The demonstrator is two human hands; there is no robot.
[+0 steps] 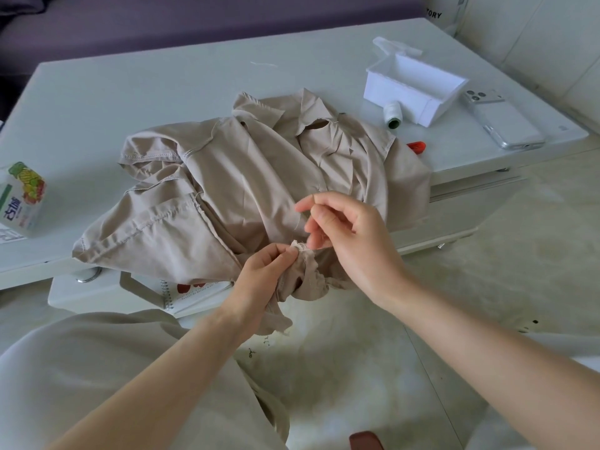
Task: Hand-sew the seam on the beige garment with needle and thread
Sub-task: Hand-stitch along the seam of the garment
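Head view, left to right: a drink carton (21,196) stands near the table's (130,92) left edge, well apart from the work. Next we see the beige garment (246,177) heaped across the table's middle. Its near end is drawn over the front edge toward the lap, which we judge brings the seam close while the table bears the weight. The left hand (263,271) pinches the frayed seam edge (298,246) between thumb and fingers, holding it raised and firm for stitching. Just beside it, the right hand (344,228) has thumb and forefinger pinched together above that edge, the other fingers loosely curled. Whether they hold the needle or the thread we cannot tell, as both are too fine to see. Farther right lie a spool (393,115), an open white box (412,89), a small orange tool (416,146) at the cloth's edge, and a phone (503,121), all apart from the hands. Nothing blocks the seam, though we judge the loose folds could snag the thread.
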